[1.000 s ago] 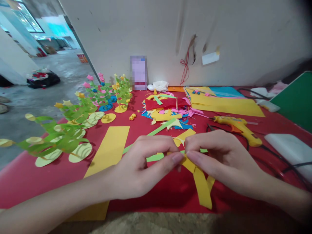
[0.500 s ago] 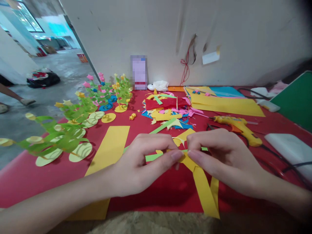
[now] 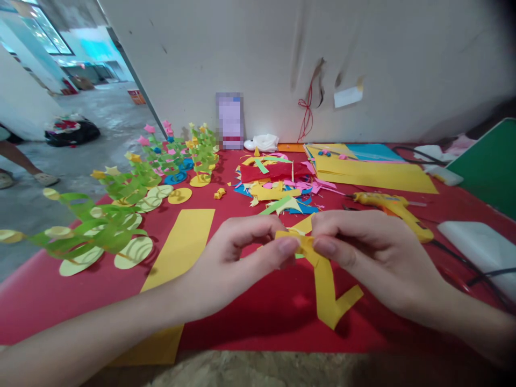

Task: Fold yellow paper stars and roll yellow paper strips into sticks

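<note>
Both my hands pinch one yellow paper strip (image 3: 325, 285) just above the red table cover (image 3: 250, 317). My left hand (image 3: 237, 263) grips the folded knot end with thumb and fingers closed. My right hand (image 3: 374, 252) pinches the same knot from the right. The strip's tail hangs down from the pinch and bends up to the right, off the table. A green paper strip (image 3: 282, 203) lies behind my fingers.
A wide yellow paper band (image 3: 183, 242) lies left of my hands. Green paper trees (image 3: 100, 226) stand along the left edge. A scrap pile (image 3: 278, 183) sits mid-table, a yellow glue gun (image 3: 397, 210) and cables at right, paper sheets (image 3: 374, 172) behind. A person's foot (image 3: 24, 166) shows far left.
Both hands rose slightly with the strip. The tail, which lay flat pointing down, is now lifted and curled up to the right. The person's foot at far left shifted.
</note>
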A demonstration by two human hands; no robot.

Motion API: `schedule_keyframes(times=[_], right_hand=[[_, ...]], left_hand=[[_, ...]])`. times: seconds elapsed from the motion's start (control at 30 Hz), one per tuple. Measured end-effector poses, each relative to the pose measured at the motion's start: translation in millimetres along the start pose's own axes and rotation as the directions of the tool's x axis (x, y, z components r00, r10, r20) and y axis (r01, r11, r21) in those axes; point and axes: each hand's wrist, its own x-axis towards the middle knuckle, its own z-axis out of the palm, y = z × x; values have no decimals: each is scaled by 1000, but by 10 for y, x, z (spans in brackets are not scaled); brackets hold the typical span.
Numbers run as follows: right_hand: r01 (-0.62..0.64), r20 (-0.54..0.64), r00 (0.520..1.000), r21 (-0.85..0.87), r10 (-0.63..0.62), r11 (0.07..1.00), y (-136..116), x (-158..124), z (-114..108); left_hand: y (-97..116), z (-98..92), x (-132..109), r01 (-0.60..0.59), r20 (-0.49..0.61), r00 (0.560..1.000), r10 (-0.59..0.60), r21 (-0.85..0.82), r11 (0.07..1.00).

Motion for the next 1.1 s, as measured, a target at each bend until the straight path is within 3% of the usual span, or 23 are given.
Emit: schedule_keyframes(times=[0.2, 0.4, 0.53, 0.77, 1.0, 1.1], right_hand=[[-28, 6, 1000, 49, 28, 998, 18, 3, 53], [-61, 20, 998, 32, 60, 998, 31, -23, 95], [-38, -13, 999, 32, 39, 999, 76, -30, 98], [-102, 148, 984, 29, 97, 994, 44, -1, 78], [-146, 13, 989, 67, 146, 987, 95, -57, 107], [-133, 61, 990, 90, 128, 987, 114, -43, 86]], left_hand=[[-13, 83, -2, -73, 15, 997, 73, 16, 997], [-16, 68, -30, -72, -25, 997, 73, 15, 997], [-10, 54, -54, -43, 7, 999, 43, 41, 998], [-43, 80, -54, -36, 99, 995, 23, 135, 990], [22, 74, -28, 48, 112, 993, -33, -132, 990], [29, 68, -23, 36, 50, 998, -29, -145, 989]])
